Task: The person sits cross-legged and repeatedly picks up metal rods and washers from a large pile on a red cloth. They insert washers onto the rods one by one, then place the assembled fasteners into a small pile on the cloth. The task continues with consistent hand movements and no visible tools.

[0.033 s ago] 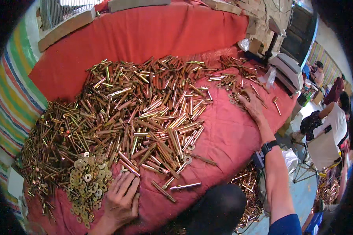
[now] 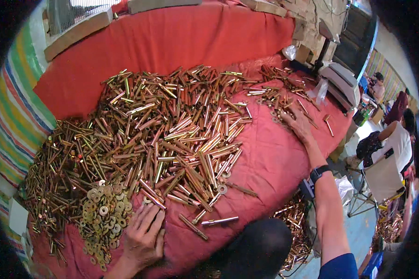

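A big heap of brass-coloured metal tubes (image 2: pixel 186 125) covers much of the red cloth (image 2: pixel 277 158). At its near left edge lies a pile of flat round washers (image 2: pixel 104 211). Between that pile and the nearest tubes, my left hand (image 2: pixel 144 237) rests palm down, fingers stretched out, their tips by a washer and a tube end. Far to the right, my right hand (image 2: pixel 298 124) reaches onto a small scatter of washers and tubes. Its fingers are spread over the washers, and nothing shows gripped in them; the undersides of both hands are hidden.
A scale (image 2: pixel 340 81) with an upright post stands at the back right, beside a clear plastic bag (image 2: pixel 321 90). More tubes (image 2: pixel 295 232) lie below the cloth's right edge. A chair (image 2: pixel 384 186) and other people are farther right. Striped fabric (image 2: pixel 18 121) hangs at the left.
The fingers of my right hand have shifted very slightly over the washers. My left hand and the heaps look the same.
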Demonstrator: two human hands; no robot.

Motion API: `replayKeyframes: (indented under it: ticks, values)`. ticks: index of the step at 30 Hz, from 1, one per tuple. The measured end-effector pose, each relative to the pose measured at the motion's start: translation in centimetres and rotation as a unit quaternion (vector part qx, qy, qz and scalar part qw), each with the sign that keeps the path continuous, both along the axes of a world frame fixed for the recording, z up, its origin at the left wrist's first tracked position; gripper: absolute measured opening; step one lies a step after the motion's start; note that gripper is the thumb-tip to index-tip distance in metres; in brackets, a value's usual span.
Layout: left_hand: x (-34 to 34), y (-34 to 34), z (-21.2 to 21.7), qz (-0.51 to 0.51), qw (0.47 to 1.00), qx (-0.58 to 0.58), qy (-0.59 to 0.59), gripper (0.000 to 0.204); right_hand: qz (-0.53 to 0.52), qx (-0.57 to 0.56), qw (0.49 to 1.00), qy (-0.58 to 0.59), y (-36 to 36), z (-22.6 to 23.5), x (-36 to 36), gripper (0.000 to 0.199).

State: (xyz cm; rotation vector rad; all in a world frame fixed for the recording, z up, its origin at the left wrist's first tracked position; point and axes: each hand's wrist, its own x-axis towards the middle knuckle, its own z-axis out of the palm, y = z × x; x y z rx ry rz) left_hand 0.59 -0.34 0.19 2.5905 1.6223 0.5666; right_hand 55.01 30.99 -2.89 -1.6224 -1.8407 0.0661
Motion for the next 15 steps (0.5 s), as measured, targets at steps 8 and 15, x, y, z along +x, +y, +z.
replayKeyframes:
  ticks: [8,15]
  values:
    - [0.1,0.1,0.1,-0.010,1.000,0.013,-0.010,0.053,0.058,0.095,0.990,-0.092,-0.8,0.0,-2.6,0.061]
    - [0.2,0.0,0.2,-0.004,1.000,0.019,-0.008,0.052,0.019,0.121,0.972,-0.200,-2.5,-0.2,-5.0,0.052]
